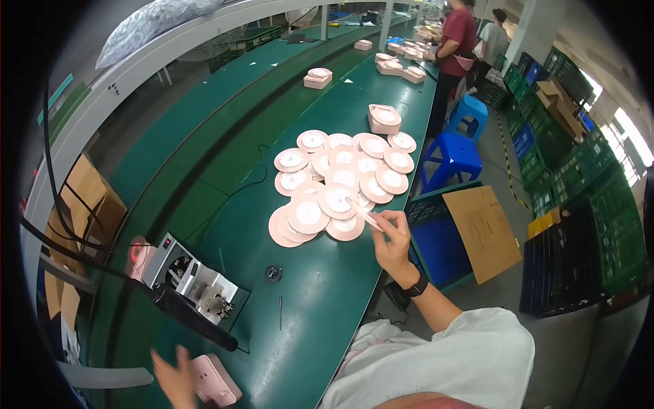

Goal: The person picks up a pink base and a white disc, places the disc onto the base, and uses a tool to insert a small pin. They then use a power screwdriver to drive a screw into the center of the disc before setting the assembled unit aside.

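My right hand (393, 242) pinches a slim, pale pointed tool (366, 217), perhaps tweezers. Its tip reaches over a pink-rimmed disc with a white centre (336, 202), which looks like a clock dial. That disc lies at the near side of a spread of similar overlapping discs (343, 157). At the lower left, my left hand (174, 376) is slightly blurred, its thumb and fingers apart and nothing seen in them. Just right of it lies a rounded pink case (215, 379); whether the two touch, I cannot tell.
A small metal machine (204, 290) with a black handle (197, 319) stands at left. Near it are a black round part (273, 273) and a thin dark rod (280, 313). A stack of pink cases (384, 120) sits beyond the discs. Blue stools (452, 158) and a co-worker (458, 41) are at right.
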A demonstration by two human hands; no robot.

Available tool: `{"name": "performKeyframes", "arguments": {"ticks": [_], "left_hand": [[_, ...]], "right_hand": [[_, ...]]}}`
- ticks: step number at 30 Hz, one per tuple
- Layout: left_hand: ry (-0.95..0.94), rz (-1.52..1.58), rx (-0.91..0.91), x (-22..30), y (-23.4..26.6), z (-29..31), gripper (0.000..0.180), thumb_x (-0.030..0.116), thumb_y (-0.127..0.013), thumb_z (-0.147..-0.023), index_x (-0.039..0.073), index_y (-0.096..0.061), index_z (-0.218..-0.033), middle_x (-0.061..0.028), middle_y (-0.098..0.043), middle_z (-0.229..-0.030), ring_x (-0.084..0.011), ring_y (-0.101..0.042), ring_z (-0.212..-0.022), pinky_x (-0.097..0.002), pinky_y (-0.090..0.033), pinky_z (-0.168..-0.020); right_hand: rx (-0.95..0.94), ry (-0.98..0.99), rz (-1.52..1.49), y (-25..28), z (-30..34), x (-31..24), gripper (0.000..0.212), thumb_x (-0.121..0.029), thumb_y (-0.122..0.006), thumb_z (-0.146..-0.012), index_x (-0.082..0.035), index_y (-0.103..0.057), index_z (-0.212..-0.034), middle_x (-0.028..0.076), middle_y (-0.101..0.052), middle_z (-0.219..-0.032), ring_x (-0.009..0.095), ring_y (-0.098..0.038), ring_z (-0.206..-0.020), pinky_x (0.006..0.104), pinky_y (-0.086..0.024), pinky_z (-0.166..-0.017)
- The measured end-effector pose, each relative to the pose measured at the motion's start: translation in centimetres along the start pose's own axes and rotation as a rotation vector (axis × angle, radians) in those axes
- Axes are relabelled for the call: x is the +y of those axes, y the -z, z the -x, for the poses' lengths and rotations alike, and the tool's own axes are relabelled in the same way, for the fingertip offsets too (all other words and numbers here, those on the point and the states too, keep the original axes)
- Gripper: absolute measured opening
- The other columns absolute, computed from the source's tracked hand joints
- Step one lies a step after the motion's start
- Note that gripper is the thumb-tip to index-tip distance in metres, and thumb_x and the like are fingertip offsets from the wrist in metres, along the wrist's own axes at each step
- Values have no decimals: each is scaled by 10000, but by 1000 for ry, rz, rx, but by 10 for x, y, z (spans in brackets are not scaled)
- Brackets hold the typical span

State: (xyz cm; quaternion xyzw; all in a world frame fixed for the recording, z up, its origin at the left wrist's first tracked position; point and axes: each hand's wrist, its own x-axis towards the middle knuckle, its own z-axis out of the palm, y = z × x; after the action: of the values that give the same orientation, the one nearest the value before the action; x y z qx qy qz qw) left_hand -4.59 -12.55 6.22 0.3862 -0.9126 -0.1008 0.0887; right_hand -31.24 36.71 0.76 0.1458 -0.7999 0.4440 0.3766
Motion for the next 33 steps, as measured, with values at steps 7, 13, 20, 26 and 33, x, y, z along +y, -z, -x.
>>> {"name": "performKeyframes", "arguments": {"ticks": [7,13,20,26,33], "left_hand": [[-114,-14,12,25,-18,127,983,293,-832,-752,-22,-347,-1546,-318,-368,-1568,-477,-384,-1417,-511,-320,-1186],[-459,451,-45,17,-18,170,1046,150,-853,-672,22,-316,-1561,-278,-369,-1550,-459,-358,-1416,-520,-302,-1186],[-376,613,57,36,-51,199,1056,57,-868,-624,35,-333,-1535,-233,-376,-1509,-431,-398,-1384,-507,-338,-1162],[-232,753,78,46,-49,205,1058,71,-885,-636,25,-330,-1535,-217,-391,-1489,-405,-411,-1377,-494,-376,-1143],[-256,711,76,49,-48,201,1092,132,-918,-603,-29,-339,-1515,-259,-418,-1494,-446,-386,-1373,-525,-353,-1148]], "right_hand": [[-461,-116,-493,-30,10,-100,146,-125,-677,-978,13,-694,-935,102,-619,-711,172,-590,-626,311,-474,-600],[-867,-184,-762,-55,58,-187,291,-224,-686,-984,-19,-669,-1190,137,-741,-845,188,-707,-701,326,-542,-642],[-1267,40,-663,-71,104,-210,442,-277,-651,-973,-28,-590,-1333,193,-745,-858,340,-727,-718,432,-561,-673],[-1381,197,-558,-70,118,-230,578,-344,-706,-911,-28,-570,-1375,212,-625,-1321,332,-610,-1204,448,-535,-901],[-1038,654,-655,-77,127,-217,692,-394,-768,-832,-3,-572,-1368,177,-514,-1420,341,-476,-1320,510,-417,-1071]]}}
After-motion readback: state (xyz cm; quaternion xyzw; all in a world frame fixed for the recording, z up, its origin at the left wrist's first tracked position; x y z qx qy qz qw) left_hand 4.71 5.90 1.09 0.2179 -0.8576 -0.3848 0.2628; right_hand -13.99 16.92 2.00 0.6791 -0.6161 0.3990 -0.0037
